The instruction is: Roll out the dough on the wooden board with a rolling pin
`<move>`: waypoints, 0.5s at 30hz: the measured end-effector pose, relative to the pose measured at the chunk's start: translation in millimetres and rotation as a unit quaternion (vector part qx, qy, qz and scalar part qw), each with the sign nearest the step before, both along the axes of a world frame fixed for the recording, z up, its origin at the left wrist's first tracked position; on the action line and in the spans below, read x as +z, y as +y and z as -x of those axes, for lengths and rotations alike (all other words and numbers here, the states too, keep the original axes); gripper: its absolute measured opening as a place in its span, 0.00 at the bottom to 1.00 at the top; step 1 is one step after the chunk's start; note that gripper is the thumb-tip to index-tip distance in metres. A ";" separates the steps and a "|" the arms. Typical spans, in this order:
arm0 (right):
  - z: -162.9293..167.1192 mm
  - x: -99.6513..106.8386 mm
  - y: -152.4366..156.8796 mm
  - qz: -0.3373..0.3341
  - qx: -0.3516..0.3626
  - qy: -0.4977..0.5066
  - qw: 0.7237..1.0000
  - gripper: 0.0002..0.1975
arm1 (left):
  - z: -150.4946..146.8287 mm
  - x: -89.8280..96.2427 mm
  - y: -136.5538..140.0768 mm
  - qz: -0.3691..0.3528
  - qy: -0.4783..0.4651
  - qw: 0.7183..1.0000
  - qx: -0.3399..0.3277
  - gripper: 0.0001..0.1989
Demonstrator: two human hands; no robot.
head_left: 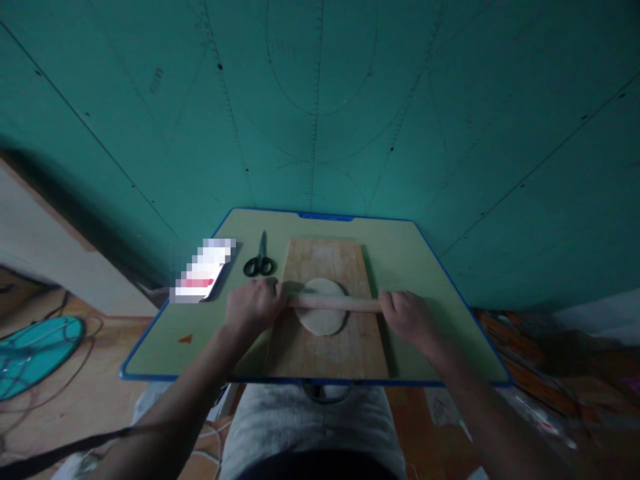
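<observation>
A wooden rolling pin (360, 305) lies crosswise over a flat, round piece of dough (323, 325). My left hand (256, 301) is closed around the pin's left end, and my right hand (406, 315) grips the right end. Under the dough is a wooden cutting board (325, 360), dusted pale in places. The pin rests across the middle of the dough, with dough showing above and below it. Both ends of the pin are hidden inside my fists.
Black-handled scissors (260, 261) lie left of the board. Further left is a phone (205, 270) with a bright, blurred screen. A small orange triangle (185, 339) sits near the front left of the blue-edged table (425, 267). A green wall (320, 133) rises behind it.
</observation>
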State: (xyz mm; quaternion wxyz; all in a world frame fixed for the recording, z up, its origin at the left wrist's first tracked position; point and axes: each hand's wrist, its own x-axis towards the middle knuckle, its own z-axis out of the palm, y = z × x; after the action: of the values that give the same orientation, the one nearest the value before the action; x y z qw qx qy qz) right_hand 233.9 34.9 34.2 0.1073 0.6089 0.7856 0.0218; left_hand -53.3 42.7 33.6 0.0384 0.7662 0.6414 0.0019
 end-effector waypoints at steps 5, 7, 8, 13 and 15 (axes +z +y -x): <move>-1.9 -8.1 -22.9 -0.031 -0.029 0.047 0.998 0.22 | -4.4 8.6 -20.2 0.024 0.032 0.998 0.055 0.23; -1.8 -9.3 -27.5 -0.038 -0.024 0.051 0.998 0.21 | -4.8 9.6 -25.9 0.016 0.013 0.998 0.053 0.22; -1.5 -8.9 -29.4 -0.036 -0.024 0.053 0.998 0.20 | -4.5 9.1 -28.9 0.011 0.007 0.999 0.047 0.22; 4.4 2.4 -37.8 -0.007 -0.023 0.052 0.998 0.20 | 0.5 1.8 -46.3 0.004 0.000 1.000 0.027 0.20; 7.8 8.9 -40.8 0.008 -0.022 0.044 0.999 0.20 | 2.5 -0.8 -54.4 0.007 0.002 1.000 0.021 0.20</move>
State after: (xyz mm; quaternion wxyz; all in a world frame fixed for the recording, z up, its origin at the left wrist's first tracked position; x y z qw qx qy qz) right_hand 226.1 -5.8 43.1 0.0785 0.6252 0.7764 -0.0138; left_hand -55.8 -11.7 32.8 0.0425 0.7524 0.6574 -0.0035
